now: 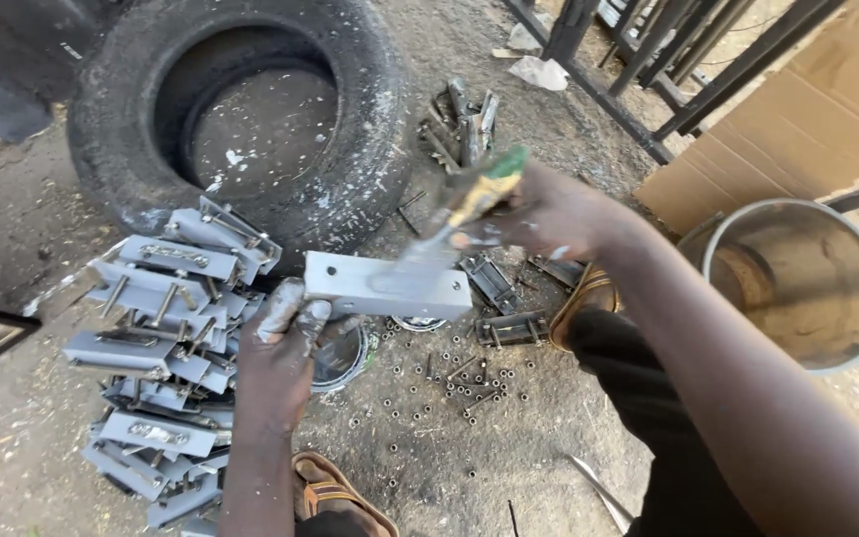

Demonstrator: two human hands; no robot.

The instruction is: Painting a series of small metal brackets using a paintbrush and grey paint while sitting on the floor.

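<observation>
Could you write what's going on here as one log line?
left hand: holds grey metal bracket | right hand: brush on bracket | left: painted brackets pile | behind: tyre

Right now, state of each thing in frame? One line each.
Left hand: gripping the bracket's left end, paint-smeared.
Right hand: closed on the brush handle.
Bracket: held level, coated grey.
Brush: tilted, bristles on the bracket, blurred.
Pile: painted grey, stacked beside the tyre.
Tyre: flat on the ground, paint-spattered.
Bucket: open; contents unclear.
Bolts: loose, scattered.
</observation>
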